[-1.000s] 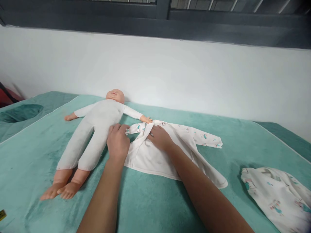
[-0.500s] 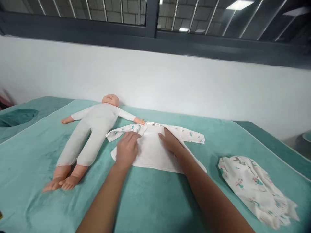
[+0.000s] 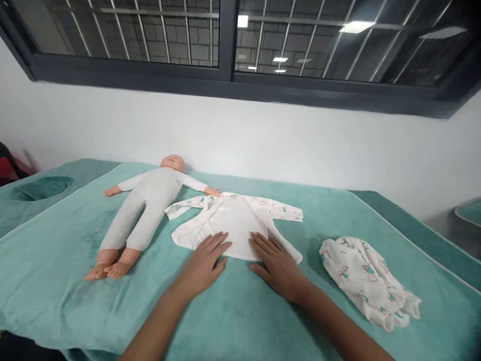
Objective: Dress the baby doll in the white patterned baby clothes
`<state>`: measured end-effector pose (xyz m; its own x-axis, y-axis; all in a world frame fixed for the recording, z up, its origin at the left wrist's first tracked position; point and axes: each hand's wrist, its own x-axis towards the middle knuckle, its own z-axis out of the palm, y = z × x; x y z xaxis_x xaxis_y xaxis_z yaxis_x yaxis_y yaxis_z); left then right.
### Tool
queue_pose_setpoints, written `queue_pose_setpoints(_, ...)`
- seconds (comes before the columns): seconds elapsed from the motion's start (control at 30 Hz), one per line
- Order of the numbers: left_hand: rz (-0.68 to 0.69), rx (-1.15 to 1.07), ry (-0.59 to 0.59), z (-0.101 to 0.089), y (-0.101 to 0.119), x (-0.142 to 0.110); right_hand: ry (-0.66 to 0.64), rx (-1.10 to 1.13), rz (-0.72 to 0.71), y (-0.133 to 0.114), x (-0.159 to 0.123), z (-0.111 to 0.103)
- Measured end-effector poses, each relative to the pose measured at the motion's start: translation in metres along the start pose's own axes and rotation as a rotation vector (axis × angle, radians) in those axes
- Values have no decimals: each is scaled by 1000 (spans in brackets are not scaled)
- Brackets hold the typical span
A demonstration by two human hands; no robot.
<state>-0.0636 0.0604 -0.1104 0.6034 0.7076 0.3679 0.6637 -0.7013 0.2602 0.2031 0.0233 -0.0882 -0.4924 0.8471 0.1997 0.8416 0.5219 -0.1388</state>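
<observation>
A small white baby shirt (image 3: 238, 223) with printed sleeves lies spread out, its front panels folded open to the sides. My left hand (image 3: 205, 263) rests flat near its lower left edge, fingers stretched out over the hem. On the other side, my right hand (image 3: 278, 265) lies with extended fingers on the lower right part of the shirt. Neither hand grips anything. To the left a baby doll (image 3: 150, 198) in a white bodysuit lies on its back, one hand touching the shirt's collar area.
A crumpled printed baby garment (image 3: 368, 281) lies to the right. Everything rests on a green cloth-covered bed (image 3: 240, 321) with a face hole (image 3: 42, 188) at left. Behind it stand a white wall (image 3: 263, 140) and a dark-framed window (image 3: 225, 82) with bars.
Both hands have moved down toward the shirt's hem and flattened with fingers extended. The shirt's front panels now lie opened outward. The view has tilted up slightly.
</observation>
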Motion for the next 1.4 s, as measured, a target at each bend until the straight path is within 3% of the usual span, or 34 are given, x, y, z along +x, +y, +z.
queue_pose_setpoints(0.1, -88, 129, 100, 0, 3, -8, 71, -7, -27, 20, -35, -14)
queue_pose_setpoints(0.2, -191, 286, 143, 1, 5, -8, 124, -36, -13, 34, -50, -20)
queue_pose_setpoints(0.3, -208, 357, 144, 0, 6, -6, 147, -66, 17, 36, -49, -21)
queue_pose_setpoints(0.43, -189, 294, 213, -2, 9, -10, 205, -73, 73, 33, -43, -25)
queue_pose_setpoints(0.6, -180, 190, 231, -1, 12, -13, 237, 190, 138, 39, -45, -28)
queue_pose_setpoints(0.67, -197, 184, 222, 0, 13, -12, 349, 365, 265, 51, -39, -27)
queue_pose_setpoints(0.77, -220, 178, 193, -2, 14, -8, 599, 387, 659, 83, -20, -23)
queue_pose_setpoints(0.83, -236, 176, 179, -4, 15, -7, 589, 259, 895, 107, -5, -20)
queue_pose_setpoints(0.9, -250, 167, 173, -5, 16, -6, 531, 219, 982, 130, 9, -17)
queue_pose_setpoints(1.07, -265, 110, 176, -4, 15, -6, 492, 281, 936, 166, 33, -14)
queue_pose_setpoints(1.3, -302, 61, 168, -2, 14, -5, 628, 353, 863, 192, 51, -16)
queue_pose_setpoints(1.4, -331, 75, 153, -3, 16, -3, 669, 336, 897, 195, 52, -17)
